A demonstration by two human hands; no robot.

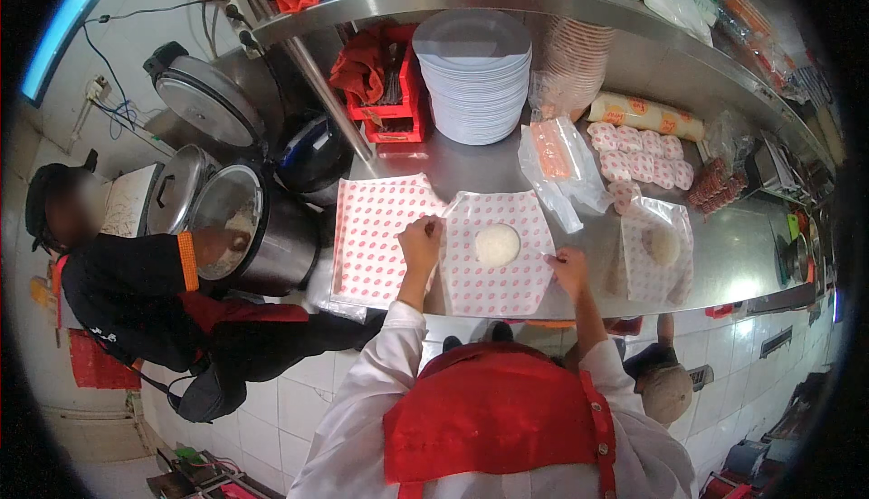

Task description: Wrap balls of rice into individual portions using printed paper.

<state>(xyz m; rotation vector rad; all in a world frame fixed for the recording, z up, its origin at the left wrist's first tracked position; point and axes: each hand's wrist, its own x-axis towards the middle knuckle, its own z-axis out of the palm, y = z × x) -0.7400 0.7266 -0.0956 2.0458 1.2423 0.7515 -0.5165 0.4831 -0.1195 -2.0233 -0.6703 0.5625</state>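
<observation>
A round mound of white rice [497,245] lies in the middle of a printed wrapping-paper sheet [468,288] on the steel counter. My left hand [421,241] pinches the sheet's left edge, beside a stack of the same printed paper [373,248]. At the sheet's right edge, the thumb and fingers of my right hand [569,268] hold the paper. Farther right, a second rice mound [662,246] lies on another printed sheet [638,282]. Several wrapped paper parcels [641,153] are grouped at the back right.
Behind stand stacked white plates [473,78], red trays [390,119] and stacked paper bowls [577,58], under a steel shelf [543,2]. A plastic bag [560,166] lies nearby. At left, a co-worker [136,275] reaches into a large rice cooker [278,227]. Another person [662,383] is at lower right.
</observation>
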